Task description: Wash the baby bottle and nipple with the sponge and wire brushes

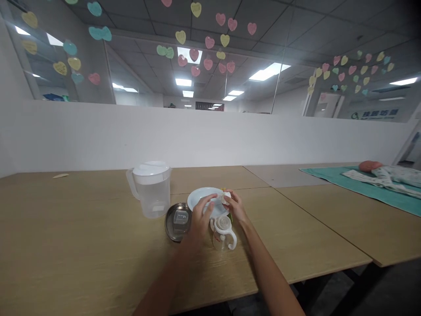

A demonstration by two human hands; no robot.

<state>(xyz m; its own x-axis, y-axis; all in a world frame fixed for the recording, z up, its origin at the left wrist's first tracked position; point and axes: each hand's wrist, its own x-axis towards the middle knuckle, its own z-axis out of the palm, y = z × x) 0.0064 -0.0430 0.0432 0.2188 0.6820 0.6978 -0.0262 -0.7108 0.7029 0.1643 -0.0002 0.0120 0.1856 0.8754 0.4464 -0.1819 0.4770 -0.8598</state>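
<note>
My right hand pinches a small white piece, perhaps a bottle part, above a pale blue plate or shallow basin. To its left, my left hand has its fingers curved and apart, with the fingertips close to that piece. Below my hands stands a clear baby bottle with white handles on both sides and a round top. Left of it, a round metal bowl holds a clear plastic cap or small cup. Something green shows partly behind the bottle.
A translucent pitcher with a white lid stands left of the bowl. At far right, a green cloth carries patterned baby clothing and a reddish-brown rounded object. A flat pale piece lies at far left. The white wall borders the table.
</note>
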